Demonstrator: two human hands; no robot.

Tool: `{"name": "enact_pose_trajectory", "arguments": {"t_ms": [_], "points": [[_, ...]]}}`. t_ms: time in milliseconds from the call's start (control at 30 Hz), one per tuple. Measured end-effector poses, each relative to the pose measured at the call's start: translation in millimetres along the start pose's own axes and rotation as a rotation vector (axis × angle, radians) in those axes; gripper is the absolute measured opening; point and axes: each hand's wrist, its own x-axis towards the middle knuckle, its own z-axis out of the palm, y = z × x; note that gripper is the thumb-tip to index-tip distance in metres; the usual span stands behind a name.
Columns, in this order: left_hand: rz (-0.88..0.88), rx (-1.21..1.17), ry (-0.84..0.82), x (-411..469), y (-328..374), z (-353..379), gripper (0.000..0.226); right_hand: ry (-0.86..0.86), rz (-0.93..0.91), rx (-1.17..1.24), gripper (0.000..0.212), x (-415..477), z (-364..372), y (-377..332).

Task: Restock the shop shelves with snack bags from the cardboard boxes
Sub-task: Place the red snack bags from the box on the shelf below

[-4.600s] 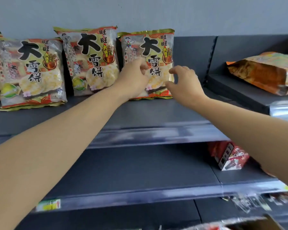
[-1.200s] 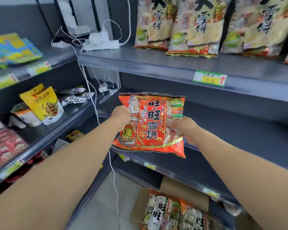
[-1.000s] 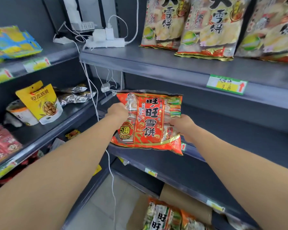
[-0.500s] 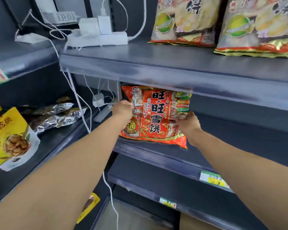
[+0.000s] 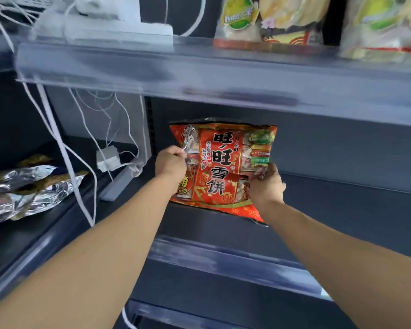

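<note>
Bag: the red snack bag [image 5: 226,167] stands upright over the left end of the middle shelf [image 5: 342,210], print facing out; its bottom seam is at the shelf deck, though from here I can't tell whether its weight is fully down
Left hand: the left hand [image 5: 170,163] pinches the bag's left edge about halfway up, fingers [image 5: 177,150] curled into the film
Right hand: the right hand [image 5: 267,184] grips the lower right side, wrapped round the edge; its thumb is hidden behind the bag
Weight: light, I'd say, since two edge grips carry it easily
Feel: soft, puffy film that looks slick and crinkly; it holds no shape of its own
Contents: what looks like small wrapped crackers inside, probably brittle, so a hard squeeze could crush them
Where to hold: the side seams or the top seal, never the bulging middle
Risk: a tall, floppy bag like this could slump forward off the middle shelf once released; leaning it on the back panel should steady it
Above the middle shelf: the upper shelf [image 5: 199,67] carries yellow snack bags [image 5: 282,22]
Left of the middle shelf: white cables [image 5: 86,129] hang down to a power strip [image 5: 119,184], and farther left lie foil packets [image 5: 29,186]
</note>
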Motion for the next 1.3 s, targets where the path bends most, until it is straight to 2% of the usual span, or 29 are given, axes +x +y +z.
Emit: {"name": "enact_pose_trajectory", "arguments": {"t_ms": [167,400,600,733,867,967,1167,1300], "points": [[0.070,-0.020,0.009,20,3,3,0.036,0.009,-0.037,0.051,0.053,10,11,-5],[0.092,-0.041,-0.074,44,3,15,0.019,0.087,-0.018,0.041,0.046,36,28,-12],[0.086,-0.048,-0.100,57,7,21,0.019,0.129,-0.035,0.042,0.043,50,36,-20],[0.083,0.034,-0.208,51,6,20,0.044,0.078,-0.042,0.003,0.036,48,32,-18],[0.047,0.061,-0.201,40,10,16,0.067,0.047,-0.086,-0.033,0.041,39,26,-20],[0.086,0.142,-0.176,20,14,10,0.052,0.042,-0.121,-0.133,0.055,25,16,-19],[0.171,0.345,-0.309,-52,26,0,0.034,-0.079,-0.302,-0.295,0.040,-25,-31,-16],[0.188,0.443,-0.438,-122,43,6,0.029,-0.167,-0.323,-0.376,0.044,-57,-91,-5]]}}
